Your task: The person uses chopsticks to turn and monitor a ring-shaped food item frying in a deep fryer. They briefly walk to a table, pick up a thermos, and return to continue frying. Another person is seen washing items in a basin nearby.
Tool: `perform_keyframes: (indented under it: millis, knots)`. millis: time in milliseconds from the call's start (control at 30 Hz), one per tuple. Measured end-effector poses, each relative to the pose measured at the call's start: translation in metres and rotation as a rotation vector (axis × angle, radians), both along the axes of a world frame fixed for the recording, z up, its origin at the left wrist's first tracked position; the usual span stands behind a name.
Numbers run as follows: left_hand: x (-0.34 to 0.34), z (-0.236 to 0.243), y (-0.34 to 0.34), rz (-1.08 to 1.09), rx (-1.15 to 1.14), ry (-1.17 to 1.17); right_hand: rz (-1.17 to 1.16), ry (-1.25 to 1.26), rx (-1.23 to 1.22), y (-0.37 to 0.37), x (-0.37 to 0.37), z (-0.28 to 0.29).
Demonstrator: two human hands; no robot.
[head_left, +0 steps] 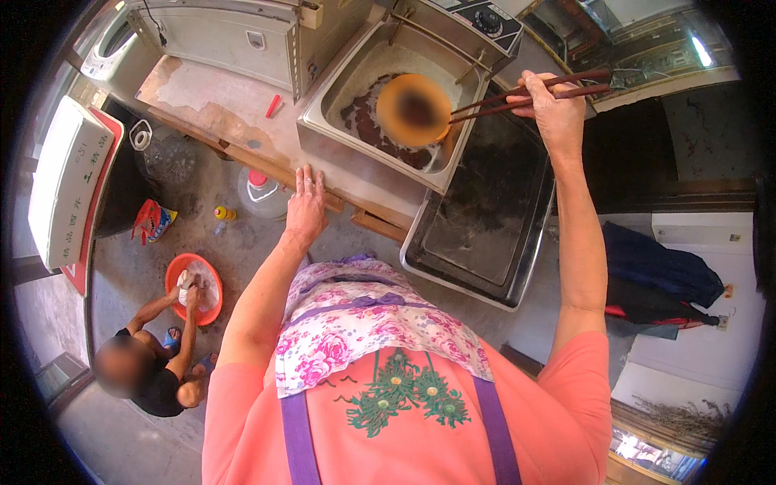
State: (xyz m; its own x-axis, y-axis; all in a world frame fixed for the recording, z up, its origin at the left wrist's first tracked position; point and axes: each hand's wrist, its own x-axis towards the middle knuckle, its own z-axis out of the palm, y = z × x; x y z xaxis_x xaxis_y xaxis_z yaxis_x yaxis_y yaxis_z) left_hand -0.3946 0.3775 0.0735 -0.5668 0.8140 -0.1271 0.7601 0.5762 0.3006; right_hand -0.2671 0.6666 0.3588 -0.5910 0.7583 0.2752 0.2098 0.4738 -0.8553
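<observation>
Right hand [556, 109] pinches chopsticks [525, 95] gripping the flatbread [414, 109] over the fryer [368, 141]; lift slowly, letting oil drain; left hand [305, 206] rests open on the tabletop [242, 121].

— What can't you make out near the right hand [556, 109]?

— The round golden thing [414, 109] at the tips of the chopsticks [525, 93] is blurred, so its surface tells nothing. It also hides part of the dark liquid in the fryer basin [356, 81] below it.

— And by the left hand [305, 206]?

— The palm is pressed down, out of sight. Beyond its fingertips, the metal box [234, 36] is cut off by the top edge — and the crouching person [149, 364] further left has a blurred face.
</observation>
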Motion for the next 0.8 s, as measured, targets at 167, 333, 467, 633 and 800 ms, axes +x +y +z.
perform_keyframes:
  millis: [167, 333, 467, 633, 800]
  knots:
    - [0.001, 0.003, 0.0, -0.004, 0.008, 0.004, -0.027, -0.001, 0.019, 0.008, -0.002, -0.006]
    - [0.0, -0.002, -0.001, 0.002, 0.013, 0.031, -0.06, -0.017, -0.021, 0.006, -0.001, -0.004]
    - [0.0, -0.003, -0.001, -0.002, 0.017, 0.031, -0.051, -0.004, -0.001, 0.006, -0.009, -0.003]
    - [0.001, 0.004, 0.0, -0.004, -0.006, 0.019, -0.03, -0.014, 0.051, 0.01, -0.017, -0.005]
    - [0.001, 0.004, -0.001, -0.004, -0.007, 0.02, -0.028, -0.076, 0.036, 0.01, -0.015, -0.004]
